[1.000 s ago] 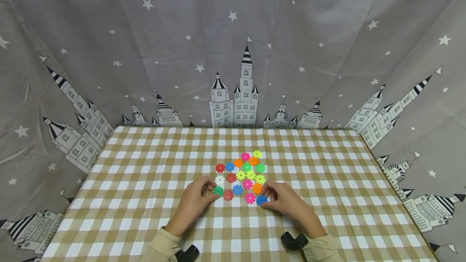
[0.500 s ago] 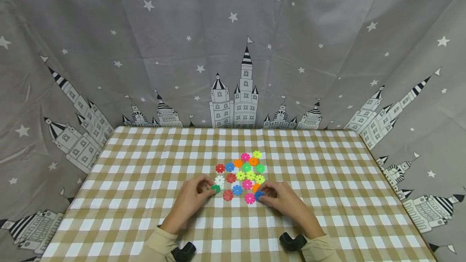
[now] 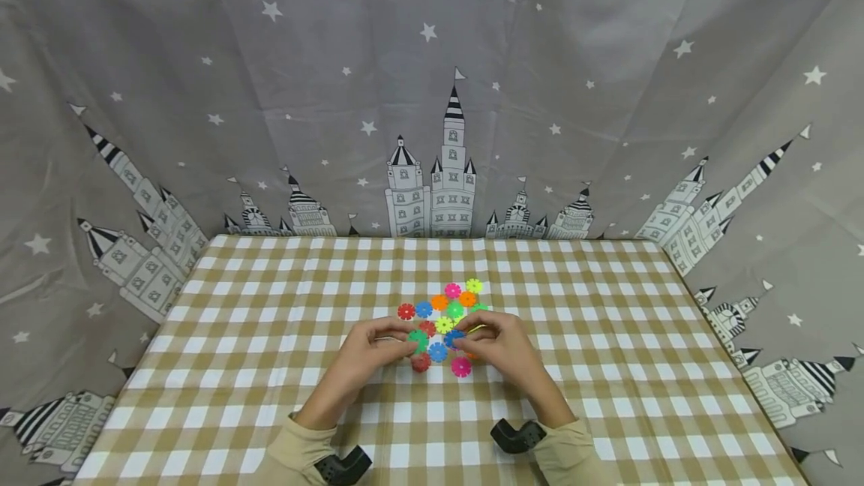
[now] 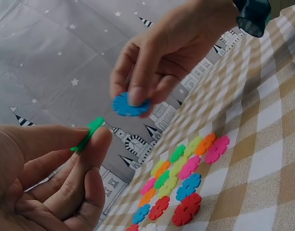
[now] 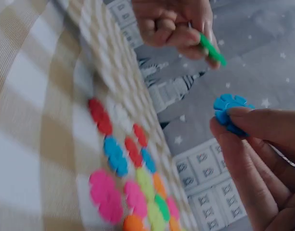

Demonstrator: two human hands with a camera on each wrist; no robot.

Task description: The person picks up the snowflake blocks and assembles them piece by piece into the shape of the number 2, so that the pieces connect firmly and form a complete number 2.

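Above the table, my left hand [image 3: 370, 351] pinches a green notched building disc [image 3: 418, 340] between thumb and forefinger. In the left wrist view this green disc [image 4: 93, 129] is seen nearly edge-on. Facing it, my right hand [image 3: 502, 345] pinches a blue notched disc [image 3: 453, 338], which lies flatter in the left wrist view. A small gap separates the blue disc [image 5: 225, 107] from the green one in the right wrist view. Below both hands, several loose discs lie flat on the cloth, among them a red one [image 4: 186, 209] and a pink one [image 5: 106, 195].
A brown-and-white checked cloth [image 3: 270, 306] covers the table. Behind it hangs a grey curtain [image 3: 324, 21] printed with castles and stars. Each wrist wears a black device, such as the right wrist's one [image 3: 518, 436].
Both hands have lifted their discs off the cloth and moved inward, bringing the green and blue discs closer together above the others.
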